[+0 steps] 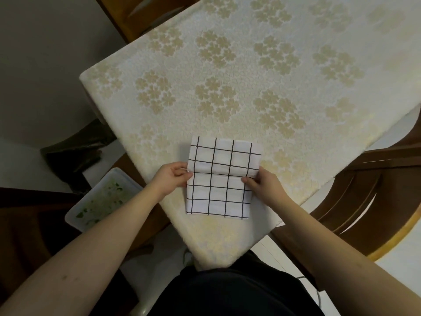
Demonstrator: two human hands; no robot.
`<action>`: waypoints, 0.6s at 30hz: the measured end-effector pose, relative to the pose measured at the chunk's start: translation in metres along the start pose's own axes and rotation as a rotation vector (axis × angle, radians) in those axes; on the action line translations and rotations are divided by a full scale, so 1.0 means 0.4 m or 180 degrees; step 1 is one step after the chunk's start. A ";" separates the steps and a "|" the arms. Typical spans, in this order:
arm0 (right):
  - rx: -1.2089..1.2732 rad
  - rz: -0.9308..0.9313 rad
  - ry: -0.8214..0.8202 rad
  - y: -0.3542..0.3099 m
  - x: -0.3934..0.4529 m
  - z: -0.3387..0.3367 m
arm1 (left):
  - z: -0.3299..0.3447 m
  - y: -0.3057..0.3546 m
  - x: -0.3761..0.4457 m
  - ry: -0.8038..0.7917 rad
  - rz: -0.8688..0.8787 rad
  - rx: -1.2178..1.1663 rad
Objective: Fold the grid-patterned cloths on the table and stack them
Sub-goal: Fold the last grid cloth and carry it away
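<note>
One grid cloth [219,179] lies at the near corner of the table [227,65], roughly 6 o'clock of the tabletop. White with dark lines, it shows a crease running 9-to-3 across its middle.

Left hand [169,180] pinches the cloth's 9 o'clock edge at the crease, fingers closed on the fabric. Right hand [262,182] pinches the 3 o'clock edge at the same line, fingers likewise closed on the fabric.

Step in hand, as I judge it: a fold across the middle. The far half lies flat; the near half lies toward the body.

Next move likely calls for carrying one half over the other with both edges kept level, then pressing the crease flat (grid lines give a handy check for squareness).

No second cloth or finished stack visible, so progress cannot be judged further.

Surroundings: wooden chair [369,192] at 3 o'clock, off the table; plastic tub [102,199] with green residue at 8 o'clock, below table level. Nothing sits on the tabletop near the cloth. The table corner is close, so the near half could slip over the edge.
</note>
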State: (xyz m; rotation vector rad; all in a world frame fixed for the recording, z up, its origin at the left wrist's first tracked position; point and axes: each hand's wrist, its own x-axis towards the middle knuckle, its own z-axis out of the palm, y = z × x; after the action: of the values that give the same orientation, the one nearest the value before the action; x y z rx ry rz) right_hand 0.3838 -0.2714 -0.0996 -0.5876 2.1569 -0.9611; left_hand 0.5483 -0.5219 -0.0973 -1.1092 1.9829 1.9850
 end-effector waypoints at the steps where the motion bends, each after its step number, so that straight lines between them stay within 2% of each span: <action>1: 0.0022 -0.0037 -0.0009 0.003 -0.002 0.000 | 0.001 0.002 0.000 0.0003 -0.0006 -0.0034; 6: 0.0115 -0.0041 0.0018 0.014 -0.009 -0.007 | -0.006 -0.002 -0.003 0.0039 -0.0092 0.0021; 11: 0.0357 0.0045 0.0039 0.027 -0.021 0.001 | -0.007 -0.010 -0.007 0.0144 -0.0023 0.0396; 16: 0.0672 0.0187 -0.0022 0.021 -0.035 0.017 | -0.011 -0.018 -0.011 -0.0081 -0.0058 0.0486; 18: 0.0931 0.0218 0.0033 0.018 -0.039 0.025 | -0.011 -0.016 -0.009 -0.0141 -0.0160 0.0300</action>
State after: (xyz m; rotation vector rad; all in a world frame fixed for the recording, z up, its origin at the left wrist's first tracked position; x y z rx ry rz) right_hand 0.4007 -0.2616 -0.1038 -0.3647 1.9818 -1.2151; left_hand 0.5563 -0.5238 -0.1001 -1.0734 1.9836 1.8548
